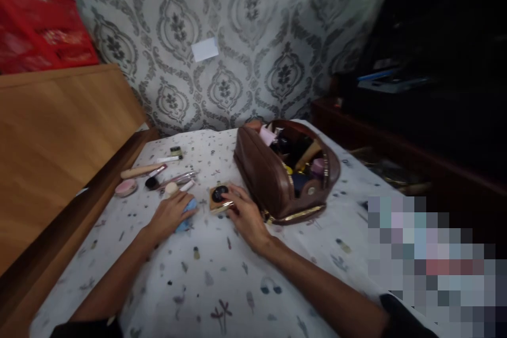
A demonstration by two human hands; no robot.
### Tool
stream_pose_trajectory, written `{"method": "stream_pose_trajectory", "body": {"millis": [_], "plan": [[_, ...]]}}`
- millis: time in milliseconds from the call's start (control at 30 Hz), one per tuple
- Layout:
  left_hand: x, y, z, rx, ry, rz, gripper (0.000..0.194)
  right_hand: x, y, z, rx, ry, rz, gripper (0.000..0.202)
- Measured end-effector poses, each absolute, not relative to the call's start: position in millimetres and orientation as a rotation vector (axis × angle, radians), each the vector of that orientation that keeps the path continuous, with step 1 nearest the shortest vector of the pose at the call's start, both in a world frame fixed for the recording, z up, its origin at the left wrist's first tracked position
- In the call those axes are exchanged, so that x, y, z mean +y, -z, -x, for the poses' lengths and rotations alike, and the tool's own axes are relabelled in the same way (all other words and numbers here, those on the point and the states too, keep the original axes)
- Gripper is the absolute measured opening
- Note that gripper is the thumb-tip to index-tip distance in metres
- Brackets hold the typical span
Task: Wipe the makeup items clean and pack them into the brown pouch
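Note:
My right hand (249, 221) grips a small square gold-and-black cosmetic case (218, 195) by its right side, just above the cloth. My left hand (168, 215) is curled over a light blue item (186, 216), whose kind I cannot make out. Just beyond its fingers are a cream-coloured round piece (171, 188) and a small white tube (187, 186). To the right of my right hand stands a brown cosmetic bag (263, 174), unzipped, with several bottles and cosmetics inside.
Left on the patterned cloth (214, 274) lie a pink round compact (125, 187), a makeup brush (151, 183), a long tan stick (138, 171) and a small dark-lidded jar (175, 151). A wooden panel (59, 142) borders the left; a patterned wall (225, 84) stands behind.

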State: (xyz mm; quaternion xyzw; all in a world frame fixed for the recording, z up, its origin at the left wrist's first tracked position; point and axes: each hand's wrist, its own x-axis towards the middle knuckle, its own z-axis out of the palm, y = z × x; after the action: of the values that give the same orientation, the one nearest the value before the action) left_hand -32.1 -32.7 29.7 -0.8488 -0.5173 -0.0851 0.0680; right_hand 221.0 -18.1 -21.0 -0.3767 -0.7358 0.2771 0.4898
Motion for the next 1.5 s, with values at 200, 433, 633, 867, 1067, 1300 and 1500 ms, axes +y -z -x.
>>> {"method": "stream_pose_trajectory", "body": {"millis": [200,433,633,867,1067,1300,1500], "plan": [[-41,-46,19,-1.753,0.531,2.421,0.029,-23,11,-224,-1.908,-0.582,0.861,0.036],[-50,-67,-39,-1.563,1.187,2.697,0.038,-30,-3,-224,-1.970,-0.549,0.798,0.023],[-29,-40,-46,-1.864,1.841,2.603,0.058,-29,-5,-224,-1.936,-0.603,0.831,0.024],[-23,-28,-44,-1.988,1.955,2.353,0.061,-25,-2,-223,-1.889,-0.694,0.969,0.026],[-20,-25,-38,-1.961,1.929,2.350,0.052,-25,-5,-223,-1.936,-0.711,1.039,0.010],[-44,-53,-45,-1.367,1.430,2.357,0.037,-33,-8,-221,-2.036,-0.524,1.013,0.005],[-53,-50,-59,-0.998,1.054,2.413,0.025,-35,-5,-221,-2.027,-0.484,0.975,0.013]]}}
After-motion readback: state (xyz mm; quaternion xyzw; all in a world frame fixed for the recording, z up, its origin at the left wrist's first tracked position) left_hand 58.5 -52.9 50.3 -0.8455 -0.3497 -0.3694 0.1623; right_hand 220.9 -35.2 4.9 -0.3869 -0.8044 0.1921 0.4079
